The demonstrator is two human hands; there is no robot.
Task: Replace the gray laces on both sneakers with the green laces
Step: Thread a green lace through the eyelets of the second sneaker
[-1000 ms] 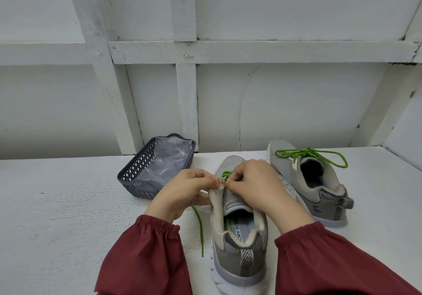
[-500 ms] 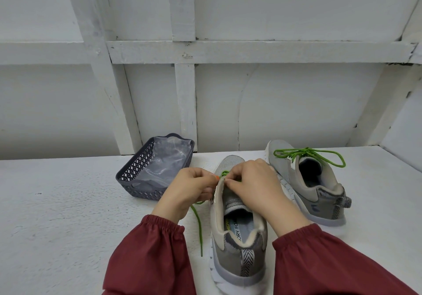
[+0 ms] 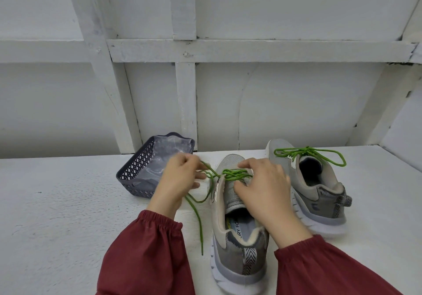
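Evidently the left hand (image 3: 180, 181) pinched the green lace (image 3: 235, 173) and held it taut away from the sneaker (image 3: 237, 244), whose upper the right hand (image 3: 265, 187), just beside it, gripped to resist the pull.

Shed-like room: white timber-framed wall (image 3: 251, 50)

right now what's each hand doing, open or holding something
Left hand: holding the green lace, pulled left of the near sneaker.
Right hand: curled at the lacing; grip cannot be told.
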